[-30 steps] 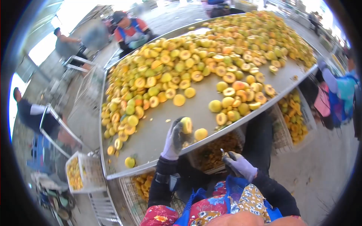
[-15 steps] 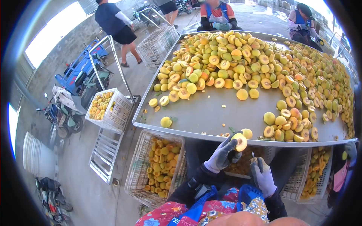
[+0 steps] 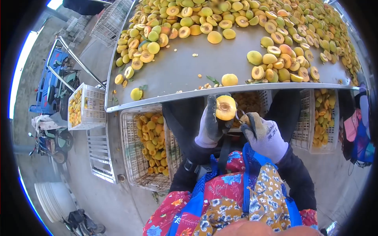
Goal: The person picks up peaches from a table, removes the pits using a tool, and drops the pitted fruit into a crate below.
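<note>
My left hand (image 3: 214, 122), in a grey-and-white glove, grips a yellow peach half (image 3: 226, 107) just below the table's front edge. Its cut face is turned up toward me, with a brown hollow or stone at the centre. In my gloved right hand (image 3: 263, 133) is a small looped metal pitting tool (image 3: 239, 114), its loop right beside the fruit's right rim. The fingers partly cover the tool's handle. Another peach piece (image 3: 229, 80) rests on the table near the edge, above my left hand.
The metal table (image 3: 177, 72) bears a large heap of halved peaches (image 3: 236, 15). Crates of fruit stand below, left (image 3: 151, 143) and right (image 3: 325, 118). A white crate (image 3: 87, 106) sits on a trolley at left. Another worker's sleeve (image 3: 363, 106) shows at far right.
The view has tipped downward. My right hand has come up to the peach half, bringing the tool beside it. The half's cut face now points more toward me.
</note>
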Demonstrator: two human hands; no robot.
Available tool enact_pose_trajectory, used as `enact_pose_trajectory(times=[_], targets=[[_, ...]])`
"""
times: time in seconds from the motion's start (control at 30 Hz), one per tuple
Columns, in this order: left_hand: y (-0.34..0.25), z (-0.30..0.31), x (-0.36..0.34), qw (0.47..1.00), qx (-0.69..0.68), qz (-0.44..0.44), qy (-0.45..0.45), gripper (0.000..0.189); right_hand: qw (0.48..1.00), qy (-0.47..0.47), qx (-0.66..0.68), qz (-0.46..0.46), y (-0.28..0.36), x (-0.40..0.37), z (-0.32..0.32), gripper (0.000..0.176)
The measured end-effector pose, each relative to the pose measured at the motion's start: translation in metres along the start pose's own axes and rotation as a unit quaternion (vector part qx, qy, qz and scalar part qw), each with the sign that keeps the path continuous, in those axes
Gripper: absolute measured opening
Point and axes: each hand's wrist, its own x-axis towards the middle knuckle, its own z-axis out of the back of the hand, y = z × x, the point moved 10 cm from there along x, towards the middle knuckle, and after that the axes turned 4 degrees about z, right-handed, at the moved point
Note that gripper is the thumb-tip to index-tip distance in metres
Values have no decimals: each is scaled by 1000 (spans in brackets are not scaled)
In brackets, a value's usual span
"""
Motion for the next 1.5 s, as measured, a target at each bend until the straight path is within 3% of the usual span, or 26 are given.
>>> enact_pose_trajectory(times=[0.13, 0.23, 0.43, 0.57, 0.77, 0.87, 0.97, 1.07, 1.1, 1.13, 1.17, 1.33, 1.4, 1.5], targets=[[-2, -14, -5, 986, 155, -58, 19, 54, 998, 33, -44, 24, 5, 3, -1, 24], [3, -17, -7, 993, 90, -68, 30, 51, 996, 46, -76, 16, 1, 4, -4, 26], [29, -17, -3, 998, -55, 30, 24, 53, 994, 53, -95, 8, -9, 0, -12, 31], [22, -18, -6, 999, 30, -37, 1, 47, 992, 63, -109, 15, -8, -1, -15, 34], [16, -19, -6, 990, 111, -82, -26, 41, 994, 107, -10, -29, -23, -6, -34, 29], [15, -19, -8, 977, 163, -122, -59, 41, 977, 45, 197, -64, -36, -4, -34, 25], [16, -16, -9, 950, 248, -165, -91, 43, 994, 78, -26, 78, -23, -10, -42, 25], [14, -15, -9, 931, 292, -200, -95, 35, 992, 14, 23, 126, -22, -7, -39, 30], [12, -19, -12, 923, 306, -212, -96, 36, 977, 75, 195, -39, -49, -10, -49, 31], [10, -21, -14, 915, 320, -226, -96, 36, 903, 132, 356, -200, -56, -16, -56, 33], [13, -21, -9, 931, 294, -201, -79, 36, 775, 181, 496, -346, -55, -32, -69, 34], [34, -20, 7, 979, 193, -66, -5, 37, 695, 176, 594, -364, -50, -35, -64, 38], [31, -25, 5, 972, 218, -84, 2, 37, 647, 169, 662, -338, -49, -37, -68, 40], [35, -24, 8, 961, 265, -80, 15, 39, 583, 173, 694, -386, -50, -47, -73, 42]])
